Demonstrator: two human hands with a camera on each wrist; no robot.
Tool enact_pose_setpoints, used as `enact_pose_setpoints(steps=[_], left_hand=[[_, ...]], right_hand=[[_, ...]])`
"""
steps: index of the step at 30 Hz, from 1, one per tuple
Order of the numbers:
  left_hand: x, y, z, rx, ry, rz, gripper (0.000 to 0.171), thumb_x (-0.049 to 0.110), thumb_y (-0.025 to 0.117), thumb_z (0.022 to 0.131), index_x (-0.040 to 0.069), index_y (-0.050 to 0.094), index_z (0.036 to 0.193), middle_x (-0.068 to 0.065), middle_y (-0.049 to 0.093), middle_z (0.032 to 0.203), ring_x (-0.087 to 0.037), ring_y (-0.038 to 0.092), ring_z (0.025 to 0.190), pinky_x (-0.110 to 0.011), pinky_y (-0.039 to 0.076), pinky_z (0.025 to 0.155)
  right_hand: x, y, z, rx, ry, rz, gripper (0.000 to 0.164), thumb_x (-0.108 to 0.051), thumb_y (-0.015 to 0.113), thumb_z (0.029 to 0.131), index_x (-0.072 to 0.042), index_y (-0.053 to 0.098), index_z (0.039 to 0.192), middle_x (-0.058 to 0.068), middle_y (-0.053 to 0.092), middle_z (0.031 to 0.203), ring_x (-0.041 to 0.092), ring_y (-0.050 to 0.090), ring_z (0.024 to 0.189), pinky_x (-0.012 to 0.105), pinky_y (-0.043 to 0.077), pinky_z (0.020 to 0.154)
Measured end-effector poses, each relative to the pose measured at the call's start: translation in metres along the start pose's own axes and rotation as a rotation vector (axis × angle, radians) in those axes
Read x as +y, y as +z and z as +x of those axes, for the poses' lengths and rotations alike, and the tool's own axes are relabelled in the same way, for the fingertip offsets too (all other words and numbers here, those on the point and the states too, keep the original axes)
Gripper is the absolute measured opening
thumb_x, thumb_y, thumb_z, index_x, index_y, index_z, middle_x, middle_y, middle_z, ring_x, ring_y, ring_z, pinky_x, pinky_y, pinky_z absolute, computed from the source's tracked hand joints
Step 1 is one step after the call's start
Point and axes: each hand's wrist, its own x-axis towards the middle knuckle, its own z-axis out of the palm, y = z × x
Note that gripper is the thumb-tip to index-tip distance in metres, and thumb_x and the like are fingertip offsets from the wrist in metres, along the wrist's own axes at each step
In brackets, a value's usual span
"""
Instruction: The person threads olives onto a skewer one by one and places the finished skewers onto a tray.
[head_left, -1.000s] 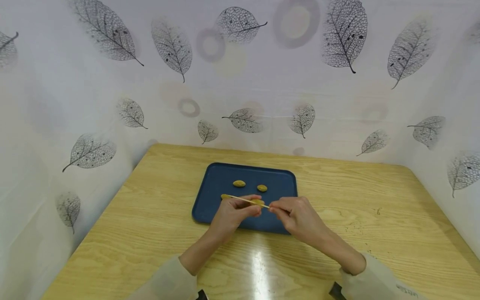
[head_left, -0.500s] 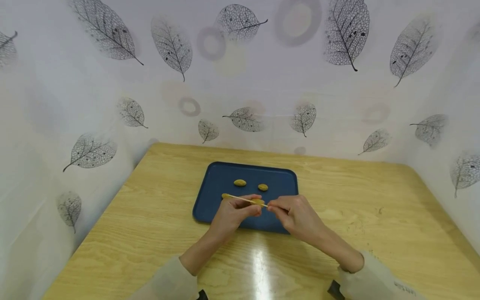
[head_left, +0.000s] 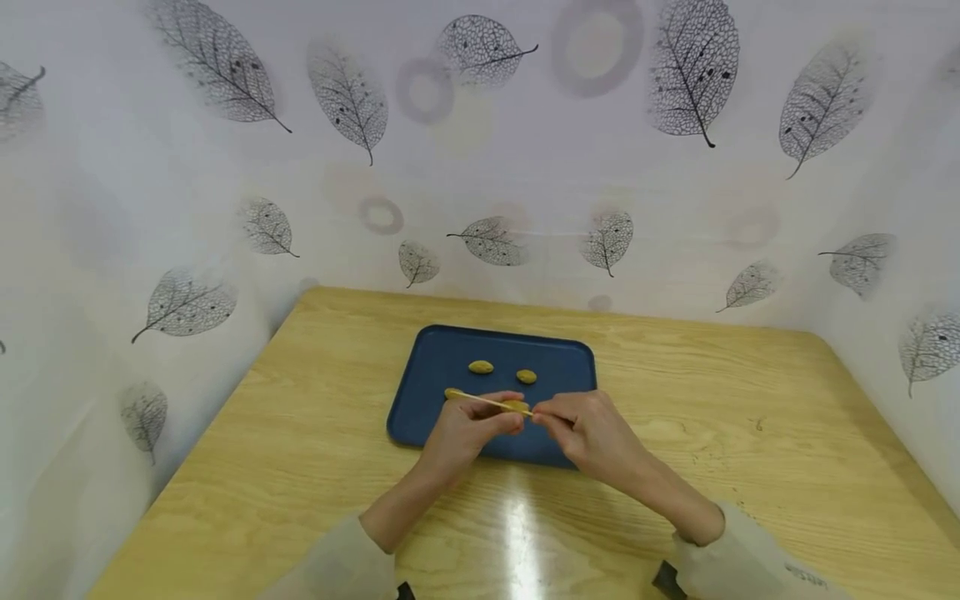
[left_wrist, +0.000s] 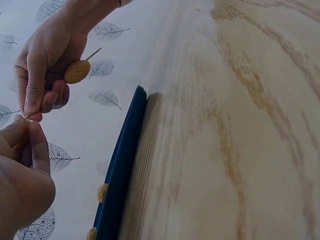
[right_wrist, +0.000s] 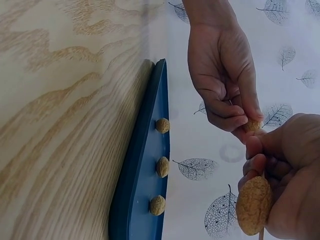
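Over the tray, my left hand (head_left: 465, 429) pinches a wrinkled, brown oval piece (head_left: 516, 406) between thumb and fingers. A thin wooden skewer (head_left: 480, 399) runs across those fingers and the piece; I cannot tell whether it pierces it. Close by on the right, my right hand (head_left: 600, 433) pinches the skewer between thumb and index finger. In the right wrist view a second brown piece (right_wrist: 254, 205) sits on a stick under the right hand, with the stick's end poking out. The head view hides this piece behind that hand.
A blue tray (head_left: 431, 358) lies on the wooden table (head_left: 322, 417). Three more pieces rest on it: one at the back (head_left: 481, 367), one right of it (head_left: 527, 377) and one near the left hand (head_left: 452, 392). A leaf-patterned sheet (head_left: 525, 167) hangs behind the table.
My right hand has shifted slightly left, so its fingers are nearer the held piece. My left hand keeps its hold, and the pieces on the tray have not moved.
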Motion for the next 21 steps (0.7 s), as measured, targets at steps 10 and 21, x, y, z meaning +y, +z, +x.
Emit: enact_pose_setpoints(steps=[10, 21], left_hand=[[-0.0005, 0.0019, -0.0001, 0.003, -0.001, 0.005, 0.024, 0.014, 0.075, 0.097, -0.006, 0.077, 0.111, -0.02, 0.064, 0.137, -0.022, 0.073, 0.103, -0.037, 0.057, 0.096], [-0.0011, 0.0039, 0.0009, -0.011, -0.011, 0.002, 0.025, 0.015, 0.074, 0.098, -0.005, 0.077, 0.112, -0.017, 0.066, 0.135, -0.021, 0.072, 0.103, -0.036, 0.057, 0.096]], right_hand=[[-0.0003, 0.001, -0.0003, 0.004, 0.006, 0.012, 0.013, 0.007, 0.072, 0.093, -0.003, 0.081, 0.095, -0.002, 0.071, 0.073, -0.006, 0.044, 0.051, 0.018, 0.041, 0.044], [-0.0052, -0.0079, 0.0012, -0.106, 0.177, 0.067, 0.013, -0.003, 0.07, 0.098, -0.008, 0.081, 0.097, -0.011, 0.065, 0.068, -0.001, 0.05, 0.052, 0.023, 0.046, 0.046]])
